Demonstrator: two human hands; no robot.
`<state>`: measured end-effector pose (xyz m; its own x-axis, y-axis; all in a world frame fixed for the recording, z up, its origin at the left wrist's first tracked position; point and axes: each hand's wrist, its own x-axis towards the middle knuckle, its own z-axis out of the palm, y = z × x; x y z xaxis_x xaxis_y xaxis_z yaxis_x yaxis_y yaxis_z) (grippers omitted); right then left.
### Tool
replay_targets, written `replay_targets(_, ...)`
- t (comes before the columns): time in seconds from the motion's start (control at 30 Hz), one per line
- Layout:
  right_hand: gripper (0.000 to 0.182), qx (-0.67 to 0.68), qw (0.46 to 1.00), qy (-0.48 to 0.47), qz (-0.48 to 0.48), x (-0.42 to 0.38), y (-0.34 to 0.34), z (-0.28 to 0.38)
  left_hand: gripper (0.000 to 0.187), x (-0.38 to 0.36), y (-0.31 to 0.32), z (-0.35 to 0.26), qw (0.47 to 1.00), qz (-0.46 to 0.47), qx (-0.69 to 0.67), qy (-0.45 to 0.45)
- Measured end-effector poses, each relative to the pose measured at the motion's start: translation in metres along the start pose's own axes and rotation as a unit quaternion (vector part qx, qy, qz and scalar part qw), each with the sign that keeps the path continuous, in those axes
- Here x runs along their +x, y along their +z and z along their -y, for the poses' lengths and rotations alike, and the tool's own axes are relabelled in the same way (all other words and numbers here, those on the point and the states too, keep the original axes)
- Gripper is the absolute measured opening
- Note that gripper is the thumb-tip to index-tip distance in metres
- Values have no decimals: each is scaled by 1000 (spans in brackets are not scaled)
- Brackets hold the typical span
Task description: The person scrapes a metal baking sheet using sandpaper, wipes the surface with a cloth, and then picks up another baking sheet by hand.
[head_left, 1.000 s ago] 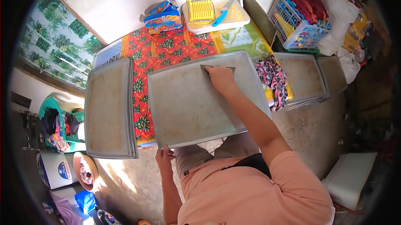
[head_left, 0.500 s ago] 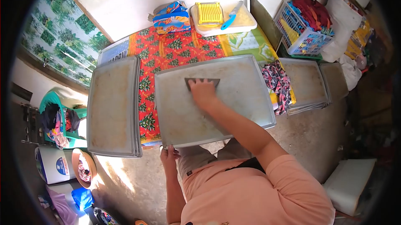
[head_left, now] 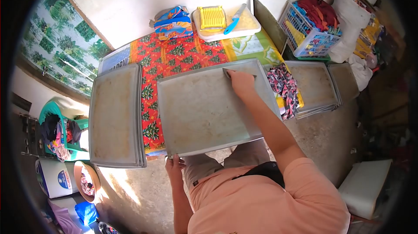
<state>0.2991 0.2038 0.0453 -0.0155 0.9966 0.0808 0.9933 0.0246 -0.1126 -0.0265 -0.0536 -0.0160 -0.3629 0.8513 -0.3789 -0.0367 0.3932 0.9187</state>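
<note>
Compared with half a second before, the right hand [head_left: 242,82] is now farther to the right on the tray [head_left: 198,110], together with the dark flat tool [head_left: 227,73]. Both are closer to the far rim. The tool, which was lying nearly level across the view, now slants down toward the right.

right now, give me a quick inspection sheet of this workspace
surface: red patterned cloth, mostly covered
job's things: large tray with brownish marks; tray stacks on the left and right
clutter: knife on white container, yellow slotted item, blue-orange packet, crumpled floral cloth
hands: left hand at the tray's near corner; right hand holds dark flat tool
cables: nothing seen
surroundings: laundry-filled basket, concrete floor
</note>
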Motion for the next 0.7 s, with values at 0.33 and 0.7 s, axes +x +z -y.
replay_targets(0.33, 39, -56, 988, -145, 20, 13, -13, -57, 29, 2, 6, -9, 1000, 1, 17, -17)
replay_targets(0.7, 45, 25, 967, -243, -77, -57, -15, -12, 29, 3, 7, -16, 999, -11, 35, -31)
